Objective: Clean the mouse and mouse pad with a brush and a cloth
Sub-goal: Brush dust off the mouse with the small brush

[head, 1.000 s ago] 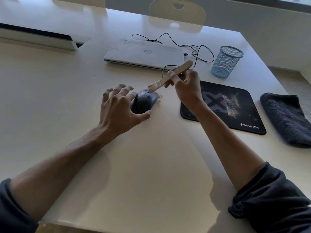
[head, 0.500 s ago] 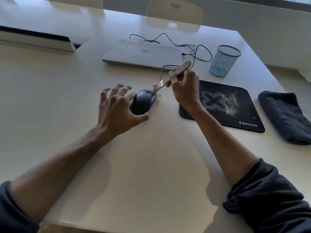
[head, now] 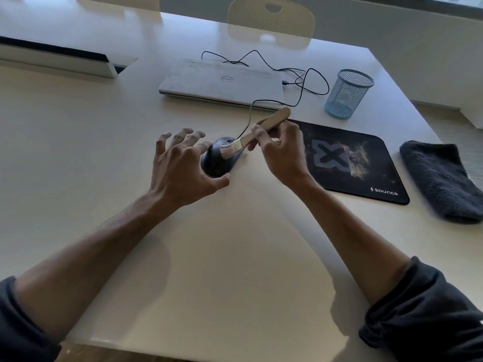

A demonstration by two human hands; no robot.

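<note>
Both hands (head: 180, 168) (head: 282, 152) at mouse (head: 217, 163)

Item count: one counter (head: 235, 270); two hands, left (head: 180, 171) and right (head: 281, 152); one mouse (head: 217, 160); one brush (head: 257, 133); one mouse pad (head: 366, 178) at right; one cloth (head: 441, 178) at far right; one closed laptop (head: 222, 83); one mesh cup (head: 347, 94); one cable (head: 305, 79); one chair (head: 270, 18) at the far side.
</note>
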